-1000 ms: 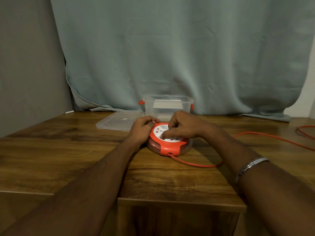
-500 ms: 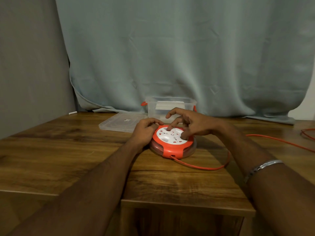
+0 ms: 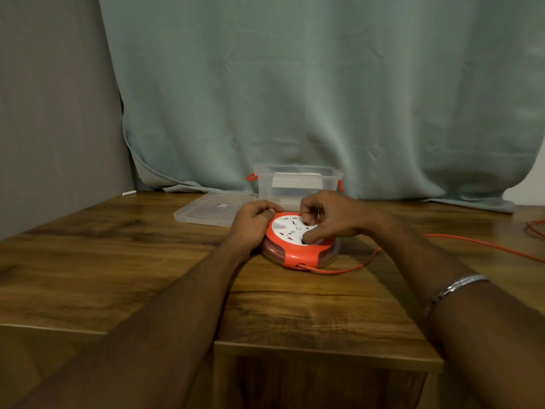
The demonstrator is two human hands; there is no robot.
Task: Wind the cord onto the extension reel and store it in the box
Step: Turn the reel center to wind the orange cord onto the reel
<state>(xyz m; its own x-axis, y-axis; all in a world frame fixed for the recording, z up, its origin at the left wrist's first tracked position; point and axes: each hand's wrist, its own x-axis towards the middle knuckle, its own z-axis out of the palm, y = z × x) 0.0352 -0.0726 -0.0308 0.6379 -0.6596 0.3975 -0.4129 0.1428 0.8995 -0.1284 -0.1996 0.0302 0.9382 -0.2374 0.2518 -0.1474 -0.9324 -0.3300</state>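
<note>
While the orange extension reel (image 3: 299, 246) lies flat on the wooden table (image 3: 118, 261), left hand (image 3: 253, 221) gripping its left rim with curled fingers, right hand (image 3: 330, 215) curled on its white socket face, thumb pressing down, orange cord (image 3: 472, 246) trailing right, clear box (image 3: 298, 184) open just behind, lid (image 3: 212, 209) beside it.

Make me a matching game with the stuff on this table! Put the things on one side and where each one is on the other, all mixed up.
Things:
1. reel
2. lid
3. box
4. cord

Places:
A. at the back, by the curtain
B. trailing off to the right across the table
C. under both hands
D. lying flat, left of the box

Pairs: 1-C, 2-D, 3-A, 4-B
</note>
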